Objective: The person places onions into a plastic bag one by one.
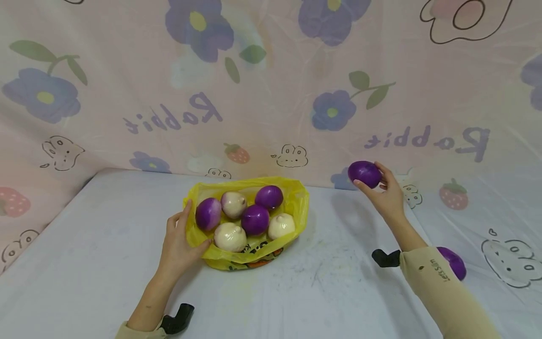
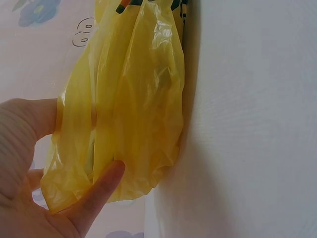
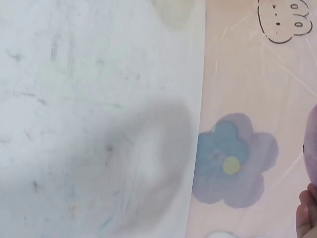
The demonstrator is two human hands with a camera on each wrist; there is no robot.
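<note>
A yellow plastic bag (image 1: 302, 207) lies with its mouth spread open on the white table. Inside it sit several glossy onions, among them a purple onion (image 1: 255, 220) in the middle and a whitish onion (image 1: 230, 237) at the front. My left hand (image 1: 179, 245) grips the bag's left end; in the left wrist view its thumb (image 2: 101, 191) presses on the yellow film. Up and to the right, clear of the table, my right hand (image 1: 387, 195) holds another purple onion (image 1: 365, 173) between thumb and fingers. Only slivers of that onion and hand show in the right wrist view.
Partly behind the right sleeve (image 1: 444, 292) rests one more purple onion (image 1: 454, 262). The white tabletop (image 1: 330, 282) has faint scuff marks. A pink printed curtain (image 1: 271, 108) with flowers and rabbits hangs along the back and sides.
</note>
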